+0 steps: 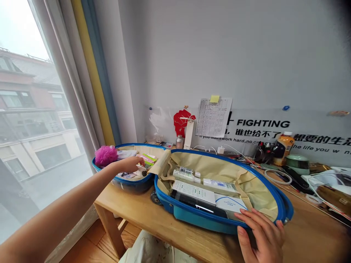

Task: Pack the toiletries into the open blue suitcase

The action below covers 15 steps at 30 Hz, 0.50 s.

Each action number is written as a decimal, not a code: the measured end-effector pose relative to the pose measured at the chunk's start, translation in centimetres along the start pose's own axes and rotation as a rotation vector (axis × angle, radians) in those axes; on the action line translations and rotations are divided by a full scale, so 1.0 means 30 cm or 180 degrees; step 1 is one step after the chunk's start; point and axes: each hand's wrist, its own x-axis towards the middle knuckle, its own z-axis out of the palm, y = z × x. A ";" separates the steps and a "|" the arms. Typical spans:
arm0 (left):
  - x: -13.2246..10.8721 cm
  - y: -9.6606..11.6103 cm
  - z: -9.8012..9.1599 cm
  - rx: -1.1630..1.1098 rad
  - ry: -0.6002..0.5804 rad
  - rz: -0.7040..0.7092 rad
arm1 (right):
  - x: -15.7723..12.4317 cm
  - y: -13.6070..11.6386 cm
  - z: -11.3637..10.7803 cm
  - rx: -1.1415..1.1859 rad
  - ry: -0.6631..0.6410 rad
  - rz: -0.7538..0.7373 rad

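A blue suitcase point(203, 219) with a cream lining lies opened out on the wooden table point(192, 239). My left hand point(131, 164) reaches into its left half, fingers bent down and closed at small items; what they hold is too small to make out. Around it are a purple bath puff point(105, 156), pink and green packets point(149, 158) and a small dark round thing point(144, 173). My right hand point(260, 233) rests with fingers stretched over the front rim of the right half. Inside that half lie white bottles point(186, 174), a white tube point(221, 185), a white box point(194, 191) and a long black item point(189, 201).
Behind the suitcase stand a small bottle point(179, 141) and a white upright lamp-like thing point(188, 134). At the right are an orange-labelled drink bottle point(283, 148), a pale green jar point(297, 163), cables point(278, 176) and other clutter. A curtained window point(55, 120) is on the left.
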 end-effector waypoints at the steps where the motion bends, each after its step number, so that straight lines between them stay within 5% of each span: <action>1: -0.012 -0.018 0.013 0.0068 -0.0090 -0.0022 | 0.002 -0.003 0.000 -0.0001 -0.0003 0.0000; 9: -0.022 -0.057 0.074 0.0285 -0.0067 0.0021 | -0.001 -0.015 -0.002 0.0042 -0.0010 0.0103; 15: -0.005 -0.018 0.019 0.0182 0.0508 0.0065 | 0.001 -0.021 -0.004 0.0079 -0.0035 0.0178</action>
